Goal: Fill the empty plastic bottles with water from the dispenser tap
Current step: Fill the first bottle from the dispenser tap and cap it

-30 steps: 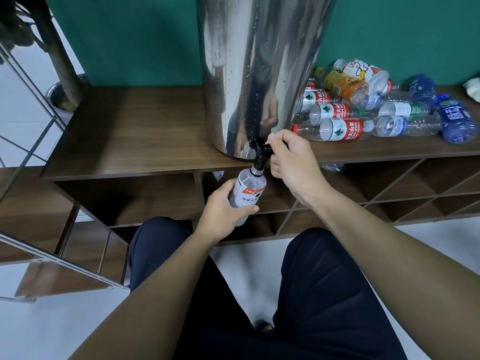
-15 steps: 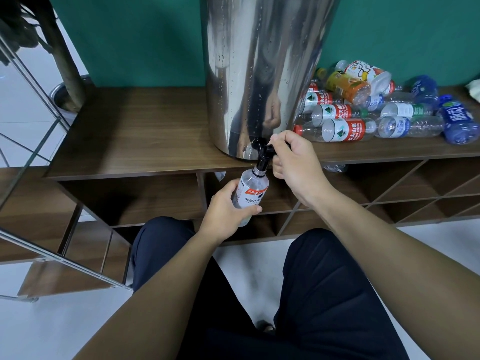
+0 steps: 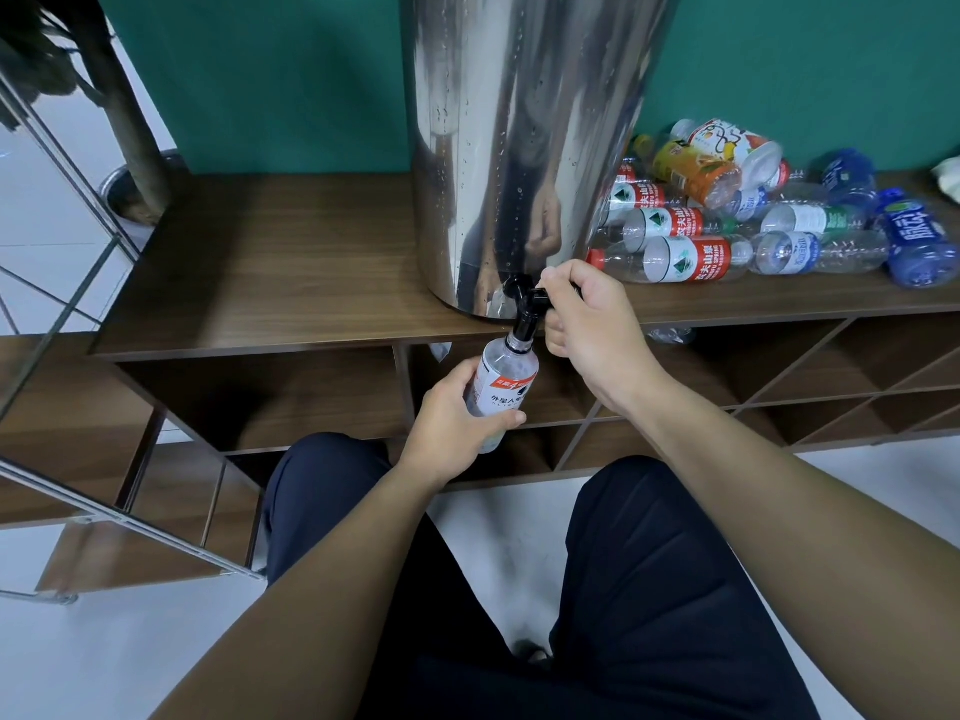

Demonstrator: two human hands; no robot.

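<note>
Left hand [image 3: 457, 415] is wrapped around a clear bottle [image 3: 501, 379] with a white and red label, thumb across the front near the bottom of the label. The bottle is tilted a bit, held just below the shelf edge, with its open neck right up under the black tap [image 3: 529, 309]. Can't tell if water is actually running, and the level inside isn't readable either.

Right hand [image 3: 589, 324] is curled around the tap's handle from the right side, thumb on top, fingers folded underneath.

The tap sticks out of the bottom of a big shiny steel dispenser [image 3: 524, 148] that sits on a brown wooden shelf [image 3: 270, 272] against a green wall [image 3: 270, 75]. Droplets are all over the steel, and you can see the hand reflected in it.

To the right of the dispenser there's a pile of bottles [image 3: 737, 220] lying on their sides on the shelf, mostly clear ones with red and white labels, one orange one, a couple of blue ones at the far end.

Below the shelf are open cubbies [image 3: 779, 376], some with diagonal dividers. The person's knees in dark trousers [image 3: 665, 589] are at the bottom over a white floor [image 3: 78, 657].
</note>
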